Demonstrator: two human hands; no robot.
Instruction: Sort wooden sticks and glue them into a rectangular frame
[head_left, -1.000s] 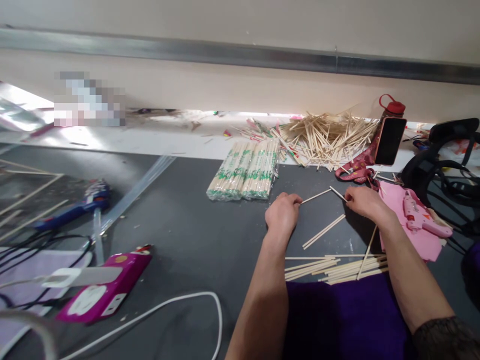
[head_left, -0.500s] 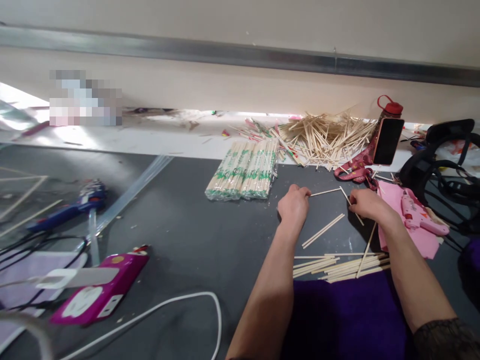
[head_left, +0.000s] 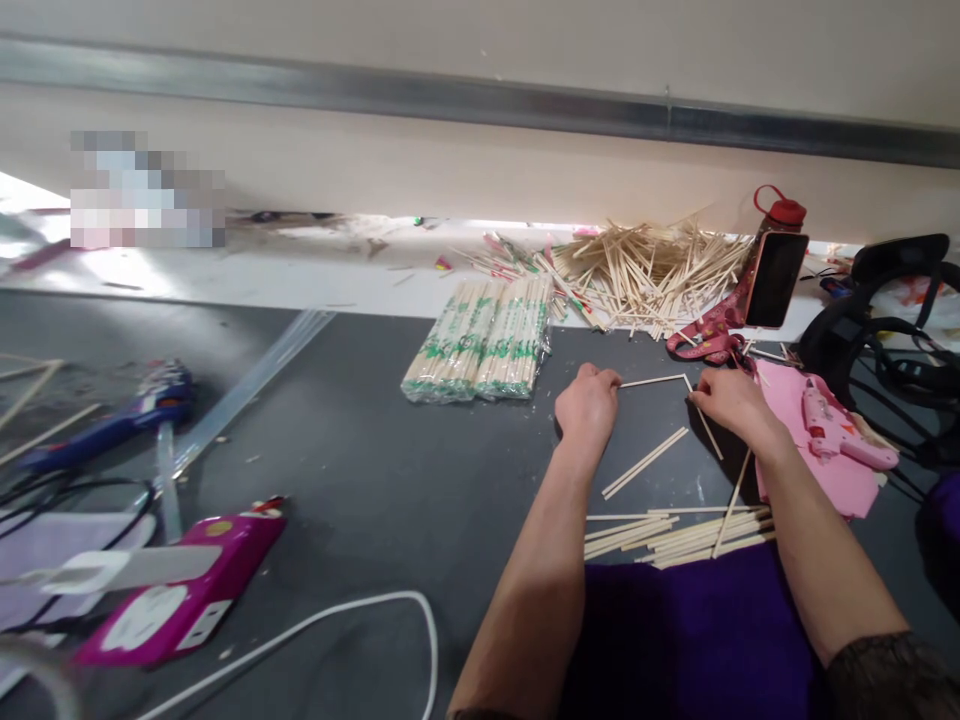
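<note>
My left hand (head_left: 587,407) rests on the dark table (head_left: 375,450), its fingers pinched on the left end of a thin wooden stick (head_left: 651,381) that lies level. My right hand (head_left: 726,400) pinches a second stick (head_left: 705,422) that slants down to the right. The two sticks meet tip to tip at a corner between my hands. Two loose sticks (head_left: 645,463) lie just below that corner. A row of several sticks (head_left: 675,532) lies nearer me by a purple cloth (head_left: 690,640).
Two wrapped packs of sticks (head_left: 480,340) lie behind my left hand, and a loose heap of sticks (head_left: 652,272) behind those. A pink glue gun (head_left: 840,430) on pink sheet lies right; a phone (head_left: 776,280) leans on a bottle. A blue glue gun (head_left: 112,420), magenta power strip (head_left: 180,600) and cables lie left.
My left hand moved right and laid its stick level. My right hand turned its stick from slanting up-left to slanting down-right, so the tips now meet.
</note>
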